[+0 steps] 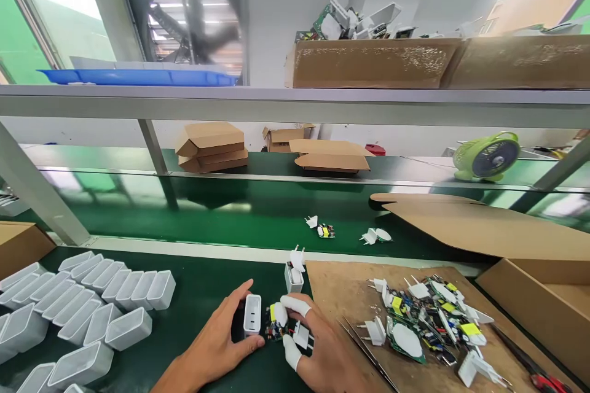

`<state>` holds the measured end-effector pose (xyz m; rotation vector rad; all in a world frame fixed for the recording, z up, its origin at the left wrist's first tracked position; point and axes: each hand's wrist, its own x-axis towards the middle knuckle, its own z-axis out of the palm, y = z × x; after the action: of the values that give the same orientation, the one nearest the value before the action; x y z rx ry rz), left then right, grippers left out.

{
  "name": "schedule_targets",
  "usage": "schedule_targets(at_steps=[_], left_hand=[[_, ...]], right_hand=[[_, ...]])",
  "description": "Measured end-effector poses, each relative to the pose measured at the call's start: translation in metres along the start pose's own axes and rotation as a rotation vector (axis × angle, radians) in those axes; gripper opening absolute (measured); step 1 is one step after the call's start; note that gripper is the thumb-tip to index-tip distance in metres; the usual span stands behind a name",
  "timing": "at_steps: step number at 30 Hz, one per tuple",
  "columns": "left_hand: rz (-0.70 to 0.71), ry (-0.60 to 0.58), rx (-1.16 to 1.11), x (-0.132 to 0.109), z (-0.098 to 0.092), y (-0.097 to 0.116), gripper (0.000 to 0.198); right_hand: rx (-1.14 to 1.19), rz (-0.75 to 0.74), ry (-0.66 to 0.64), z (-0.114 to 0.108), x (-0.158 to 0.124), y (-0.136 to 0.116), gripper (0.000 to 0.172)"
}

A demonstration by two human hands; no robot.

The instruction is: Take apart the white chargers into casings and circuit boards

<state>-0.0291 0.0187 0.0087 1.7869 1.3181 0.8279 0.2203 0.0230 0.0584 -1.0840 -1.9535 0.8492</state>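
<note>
My left hand [220, 339] grips a white charger housing [252, 314] between thumb and fingers, its slotted end facing up. Close on its right, my right hand [318, 341], with white covers on thumb and forefinger, is closed on a small circuit board [275, 321] with a yellow component. A white plug piece [301, 336] sits by the board under those fingers. Board and housing are side by side, the board outside the housing. Just beyond the hands stands another white housing [294, 277] with a plug piece [297, 257] on top.
Rows of white housings [76, 295] lie at left. On a cardboard sheet [334, 285] at right are heaped circuit boards [431, 316], tweezers [369, 356] and red-handled pliers [537, 368]. A cardboard box [544, 313] borders them. Two board assemblies lie on the green belt [258, 221]. A shelf [276, 104] crosses above.
</note>
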Motion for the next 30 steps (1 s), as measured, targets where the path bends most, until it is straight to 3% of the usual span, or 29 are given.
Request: schedule_targets(at_steps=[6,13,18,23,30], left_hand=[[-0.002,0.039,0.009,0.000,0.003,0.003,0.085],[0.262,0.171,0.089,0.000,0.011,-0.002,0.083],[0.358,0.184,0.153,0.000,0.008,-0.002,0.088],[0.420,0.194,0.176,0.000,0.007,-0.001,0.080],[0.450,0.171,0.188,-0.001,0.006,0.002,0.076]], right_hand=[[-0.111,-0.171,0.135,0.002,-0.003,-0.002,0.046],[-0.254,-0.406,0.116,-0.001,-0.005,-0.015,0.059],[-0.286,-0.437,0.064,0.002,-0.007,-0.012,0.060],[-0.324,-0.450,0.077,0.008,-0.007,-0.001,0.056],[-0.318,-0.480,0.063,0.008,-0.005,0.000,0.057]])
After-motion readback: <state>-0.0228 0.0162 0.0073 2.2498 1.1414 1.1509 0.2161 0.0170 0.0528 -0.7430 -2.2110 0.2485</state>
